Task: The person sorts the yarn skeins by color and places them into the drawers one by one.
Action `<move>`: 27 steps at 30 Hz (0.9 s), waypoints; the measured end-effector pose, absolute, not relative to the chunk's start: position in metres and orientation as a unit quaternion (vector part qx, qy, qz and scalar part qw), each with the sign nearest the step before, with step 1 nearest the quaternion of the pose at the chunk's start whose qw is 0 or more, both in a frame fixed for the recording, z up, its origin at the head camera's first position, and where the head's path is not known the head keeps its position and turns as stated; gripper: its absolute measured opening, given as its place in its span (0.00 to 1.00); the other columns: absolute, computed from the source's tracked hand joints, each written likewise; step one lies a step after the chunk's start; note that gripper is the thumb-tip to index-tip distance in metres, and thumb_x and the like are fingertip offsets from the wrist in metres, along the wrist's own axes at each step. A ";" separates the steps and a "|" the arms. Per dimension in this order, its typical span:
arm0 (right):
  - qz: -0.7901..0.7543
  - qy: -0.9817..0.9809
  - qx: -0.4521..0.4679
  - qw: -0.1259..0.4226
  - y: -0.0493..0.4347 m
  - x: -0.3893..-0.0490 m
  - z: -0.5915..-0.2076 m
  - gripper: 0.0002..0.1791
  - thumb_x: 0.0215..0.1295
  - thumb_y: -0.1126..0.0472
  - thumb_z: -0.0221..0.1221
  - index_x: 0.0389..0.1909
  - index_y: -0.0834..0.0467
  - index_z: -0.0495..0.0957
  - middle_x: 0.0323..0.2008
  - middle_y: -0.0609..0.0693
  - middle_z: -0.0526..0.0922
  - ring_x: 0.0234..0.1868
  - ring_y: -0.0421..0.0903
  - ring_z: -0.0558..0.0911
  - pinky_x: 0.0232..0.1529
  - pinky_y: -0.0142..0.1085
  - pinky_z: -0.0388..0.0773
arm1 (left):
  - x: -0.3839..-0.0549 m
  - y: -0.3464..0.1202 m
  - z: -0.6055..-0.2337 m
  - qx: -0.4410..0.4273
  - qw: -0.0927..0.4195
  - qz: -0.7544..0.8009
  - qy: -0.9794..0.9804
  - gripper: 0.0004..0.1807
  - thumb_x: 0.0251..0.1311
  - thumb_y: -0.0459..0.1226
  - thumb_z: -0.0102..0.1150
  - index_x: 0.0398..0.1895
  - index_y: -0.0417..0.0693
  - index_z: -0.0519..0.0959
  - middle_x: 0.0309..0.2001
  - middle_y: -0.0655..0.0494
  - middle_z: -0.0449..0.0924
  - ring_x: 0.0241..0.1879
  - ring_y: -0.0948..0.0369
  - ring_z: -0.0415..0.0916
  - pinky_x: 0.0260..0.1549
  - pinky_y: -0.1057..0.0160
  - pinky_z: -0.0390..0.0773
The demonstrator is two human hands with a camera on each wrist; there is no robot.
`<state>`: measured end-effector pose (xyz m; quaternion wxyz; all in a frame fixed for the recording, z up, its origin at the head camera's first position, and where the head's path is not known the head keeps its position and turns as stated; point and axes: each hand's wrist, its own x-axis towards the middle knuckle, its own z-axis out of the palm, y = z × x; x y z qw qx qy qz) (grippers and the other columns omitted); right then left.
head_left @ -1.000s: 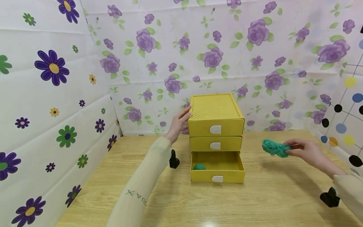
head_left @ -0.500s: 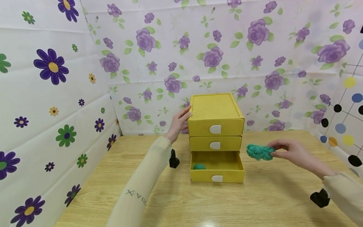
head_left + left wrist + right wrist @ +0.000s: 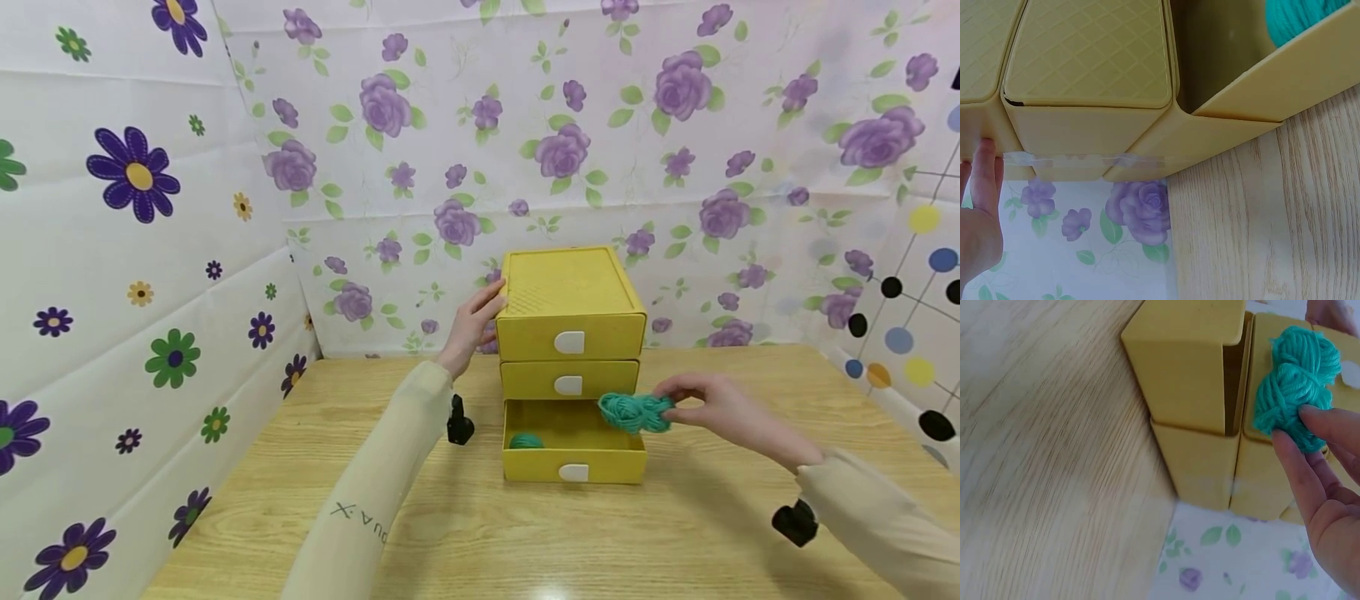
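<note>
A yellow three-drawer cabinet [image 3: 570,283] stands on the table with its bottom drawer [image 3: 540,465] pulled out. Inside that drawer, at the left, lies a green ball of yarn [image 3: 527,441]. My left hand [image 3: 472,327] touches the cabinet's upper left side with straight fingers, as the left wrist view also shows. Between thumb and fingers, my right hand [image 3: 712,408] pinches a green skein of yarn [image 3: 633,412] by its right end. The skein overlaps the right part of the drawer in the head view. In the right wrist view the skein [image 3: 1297,381] looks bunched around its middle.
The wooden table [image 3: 375,517] reaches a flowered back cloth [image 3: 420,275]. A white cloth with daisies [image 3: 225,350] hangs along the left, and a dotted cloth [image 3: 915,333] on the right. White tabs [image 3: 570,342] mark the drawer fronts.
My right hand has carried the skein leftward, from beside the cabinet to over the right side of the drawer. The left hand has stayed against the cabinet.
</note>
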<state>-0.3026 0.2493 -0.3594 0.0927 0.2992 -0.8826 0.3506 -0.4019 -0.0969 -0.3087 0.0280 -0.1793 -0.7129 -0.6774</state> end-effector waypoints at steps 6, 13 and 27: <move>0.357 -0.875 0.313 0.093 0.223 -0.311 -0.362 0.12 0.51 0.66 0.66 0.37 0.54 0.81 0.35 0.41 0.79 0.36 0.40 0.77 0.42 0.44 0.72 | -0.402 -0.097 -0.307 -0.183 0.027 -0.676 -0.714 0.26 0.64 0.47 0.49 0.66 0.58 0.63 0.64 0.61 0.57 0.57 0.60 0.62 0.48 0.50 0.67; 0.379 -0.850 0.350 0.103 0.204 -0.310 -0.363 0.12 0.48 0.71 0.66 0.36 0.60 0.81 0.33 0.46 0.79 0.34 0.45 0.77 0.39 0.43 0.74 | -0.401 -0.097 -0.308 -0.179 0.025 -0.675 -0.716 0.26 0.64 0.47 0.49 0.65 0.59 0.64 0.64 0.62 0.57 0.56 0.60 0.63 0.47 0.51 0.68; 0.386 -0.860 0.327 0.070 0.202 -0.315 -0.369 0.11 0.51 0.68 0.65 0.37 0.58 0.80 0.34 0.44 0.79 0.36 0.43 0.76 0.41 0.38 0.72 | -0.399 -0.098 -0.306 -0.187 0.019 -0.680 -0.709 0.25 0.64 0.46 0.49 0.65 0.59 0.64 0.65 0.61 0.56 0.56 0.59 0.62 0.49 0.51 0.67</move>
